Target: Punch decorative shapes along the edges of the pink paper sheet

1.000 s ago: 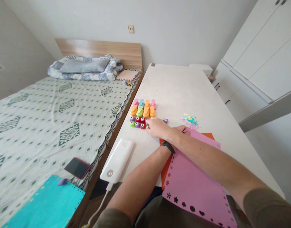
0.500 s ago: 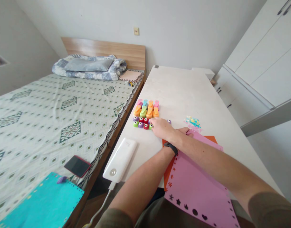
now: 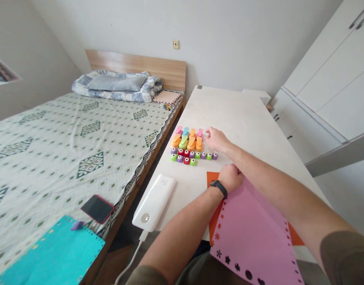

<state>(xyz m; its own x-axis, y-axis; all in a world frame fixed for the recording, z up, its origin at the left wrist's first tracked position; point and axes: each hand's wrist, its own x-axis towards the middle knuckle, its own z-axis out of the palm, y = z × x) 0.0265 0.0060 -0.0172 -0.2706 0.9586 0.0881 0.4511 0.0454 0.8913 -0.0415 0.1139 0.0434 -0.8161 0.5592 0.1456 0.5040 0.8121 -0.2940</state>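
Observation:
The pink paper sheet (image 3: pixel 256 233), with shaped holes along its edges, slopes from the table toward my lap. At its far end my left hand (image 3: pixel 231 177), wearing a dark wristband, is closed on it. My right hand (image 3: pixel 218 139) reaches across, its fingers bent and apart with nothing visible in them. It hovers just right of the large coloured craft punches (image 3: pixel 191 143). Small craft punches (image 3: pixel 186 154) in purple, red and green line up in two rows nearer me. Part of an orange sheet (image 3: pixel 212 178) shows beneath the pink one.
A white power bank (image 3: pixel 154 202) with a cable lies at the table's left edge. On the bed are a phone (image 3: pixel 98 209), a turquoise punched sheet (image 3: pixel 55 253) and a small purple punch (image 3: pixel 77 225). Cabinets (image 3: pixel 327 75) stand to the right.
My right hand has left the small punches and moved away from me and rightward, beside the large ones. A green small punch stands at the front row's end. My left hand stays on the paper.

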